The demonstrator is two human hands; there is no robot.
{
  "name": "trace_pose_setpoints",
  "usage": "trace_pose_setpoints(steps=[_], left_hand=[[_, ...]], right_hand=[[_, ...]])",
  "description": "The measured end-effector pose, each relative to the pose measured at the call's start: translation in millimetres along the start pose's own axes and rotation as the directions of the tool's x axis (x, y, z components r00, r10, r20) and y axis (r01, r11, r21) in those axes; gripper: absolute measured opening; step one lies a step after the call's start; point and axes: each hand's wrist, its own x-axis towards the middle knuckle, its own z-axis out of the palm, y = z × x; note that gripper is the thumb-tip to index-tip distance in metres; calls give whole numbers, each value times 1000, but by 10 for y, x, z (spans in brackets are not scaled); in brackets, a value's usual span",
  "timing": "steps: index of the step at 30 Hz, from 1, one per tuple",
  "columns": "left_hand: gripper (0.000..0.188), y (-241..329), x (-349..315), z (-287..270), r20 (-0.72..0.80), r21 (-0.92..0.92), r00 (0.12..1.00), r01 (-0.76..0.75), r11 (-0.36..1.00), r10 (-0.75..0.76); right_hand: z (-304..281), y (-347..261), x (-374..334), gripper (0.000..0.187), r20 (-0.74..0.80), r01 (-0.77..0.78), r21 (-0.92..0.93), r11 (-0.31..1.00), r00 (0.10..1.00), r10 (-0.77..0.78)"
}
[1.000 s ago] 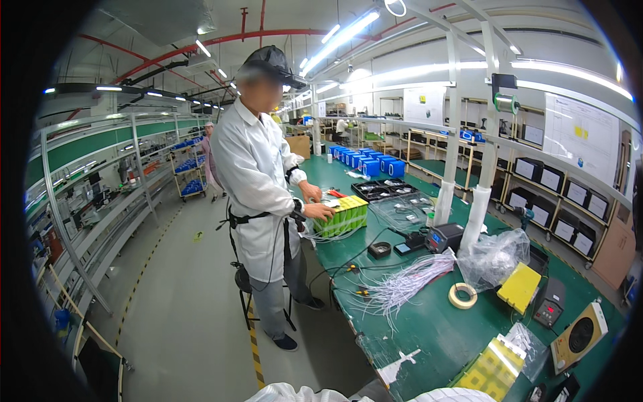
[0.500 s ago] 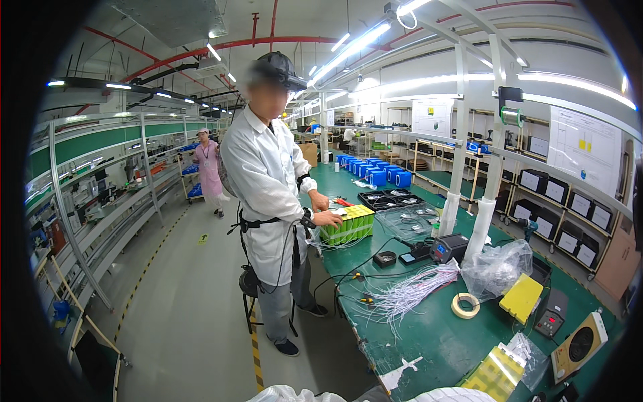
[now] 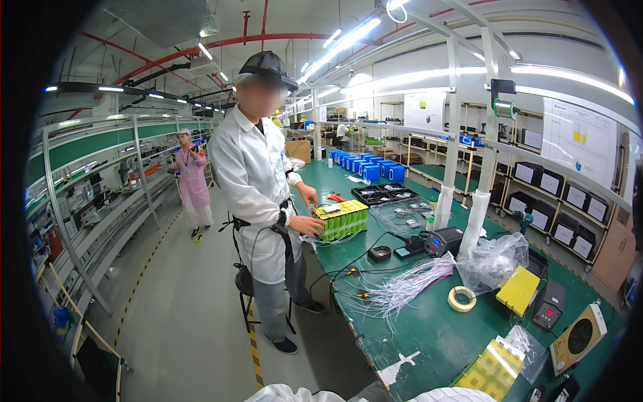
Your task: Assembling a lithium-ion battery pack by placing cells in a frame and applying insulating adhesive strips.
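Neither of my hands is in view. Only my white sleeves [image 3: 450, 395] show at the lower edge, so what my hands hold is hidden. Closest to the sleeve on the right lies a battery pack [image 3: 492, 370] with a yellow cover, on the green bench [image 3: 418, 335]. Across the bench corner, a co-worker [image 3: 251, 161] in a white coat stands with both hands at a green battery pack [image 3: 345, 221] with a yellow top. One of the co-worker's hands [image 3: 307, 226] touches its near left side; the other [image 3: 308, 195] is beside its far left corner.
A bundle of white wires [image 3: 408, 285], a tape roll [image 3: 462, 299], a soldering station [image 3: 443, 242], clear plastic bags [image 3: 492, 258] and a small fan [image 3: 577, 340] stand along the bench. Several blue cases [image 3: 368, 167] sit farther back. A person in pink [image 3: 193, 177] is in the aisle.
The co-worker's hands have moved from the pack's top toward its left side. The person in pink has come nearer, hands now raised. The whole view has shifted slightly.
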Motion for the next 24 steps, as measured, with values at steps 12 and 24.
trace_pose_setpoints(steps=[12,24], left_hand=[[63,35,-23,13,-45,-76,999,2,997,-6],[59,52,-47,9,-83,25,992,-94,995,95]], right_hand=[[2,45,31,24,73,33,-51,998,997,-29],[26,83,-11,29,4,38,-160,986,999,-38]])
